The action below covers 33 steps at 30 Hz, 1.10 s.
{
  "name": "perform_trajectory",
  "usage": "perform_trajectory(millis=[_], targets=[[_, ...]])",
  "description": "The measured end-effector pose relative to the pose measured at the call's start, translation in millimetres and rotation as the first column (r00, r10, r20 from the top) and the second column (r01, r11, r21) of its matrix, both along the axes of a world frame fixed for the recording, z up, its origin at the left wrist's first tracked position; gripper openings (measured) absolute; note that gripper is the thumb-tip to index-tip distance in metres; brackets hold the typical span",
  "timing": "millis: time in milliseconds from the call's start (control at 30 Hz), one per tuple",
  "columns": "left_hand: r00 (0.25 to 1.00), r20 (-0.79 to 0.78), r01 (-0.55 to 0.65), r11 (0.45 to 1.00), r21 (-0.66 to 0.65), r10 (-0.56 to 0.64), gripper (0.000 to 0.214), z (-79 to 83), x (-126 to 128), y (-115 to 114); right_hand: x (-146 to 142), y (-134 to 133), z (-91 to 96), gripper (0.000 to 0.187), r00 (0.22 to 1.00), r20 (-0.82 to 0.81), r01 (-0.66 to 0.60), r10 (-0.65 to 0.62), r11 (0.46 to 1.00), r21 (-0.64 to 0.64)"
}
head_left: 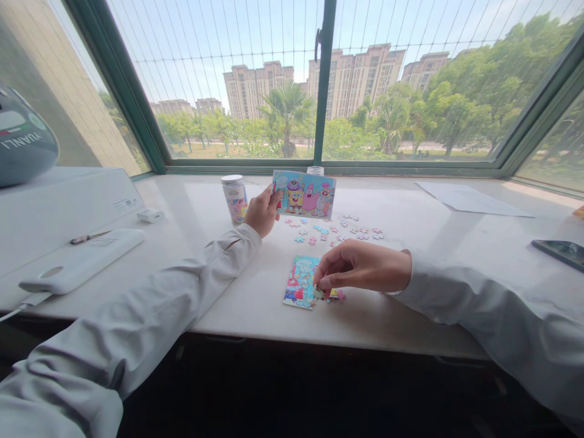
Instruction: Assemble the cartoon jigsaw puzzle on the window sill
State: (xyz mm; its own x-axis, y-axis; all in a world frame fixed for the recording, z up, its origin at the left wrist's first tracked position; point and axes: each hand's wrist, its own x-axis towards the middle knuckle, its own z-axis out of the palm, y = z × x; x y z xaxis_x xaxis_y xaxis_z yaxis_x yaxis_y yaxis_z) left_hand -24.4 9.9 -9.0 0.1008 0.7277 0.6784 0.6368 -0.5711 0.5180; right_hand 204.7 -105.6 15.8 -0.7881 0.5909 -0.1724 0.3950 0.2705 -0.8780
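My left hand (263, 212) is closed on the left edge of a cartoon picture card (305, 196), tilted up above the table. My right hand (353, 267) pinches a small jigsaw puzzle piece (318, 292) at the partly joined jigsaw puzzle (297, 282) near the table's front edge. Whether that piece touches its neighbours I cannot tell. My fingers and palm cover part of the puzzle's right side. Loose puzzle pieces (312, 241) lie scattered beyond my right hand, several of them pink or blue.
A lidded jar (235, 199) stands behind my left hand. To the left are a white power strip (82, 261), a craft knife (90, 238), a small white adapter (150, 215) and a white box (77, 210). Paper (472, 199) and a phone (560, 253) lie right.
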Motion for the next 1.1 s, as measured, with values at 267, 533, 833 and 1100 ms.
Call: perform_trajectory(millis=[267,533,833,1100], targets=[[1.0,0.013,0.015,1.0,-0.011,-0.015,0.03,0.9,0.4,-1.0,-1.1,-3.0,7.6,0.035,0.999,0.033,0.024,-0.029,0.987,0.162],[1.0,0.016,0.011,1.0,-0.02,-0.01,0.029,1.8,1.0,-2.1,-1.9,-2.8,6.4,0.033,0.993,0.08,0.077,-0.088,0.988,0.131],[1.0,0.012,0.007,1.0,-0.012,-0.007,0.029,1.2,0.7,-1.9,-2.1,-1.9,7.2,0.03,0.99,0.102,0.082,-0.098,0.985,0.15],[1.0,0.015,0.019,1.0,-0.014,-0.018,0.029,0.7,0.0,-0.7,-0.3,-1.1,4.1,0.033,0.993,0.086,0.056,-0.075,0.978,0.2]])
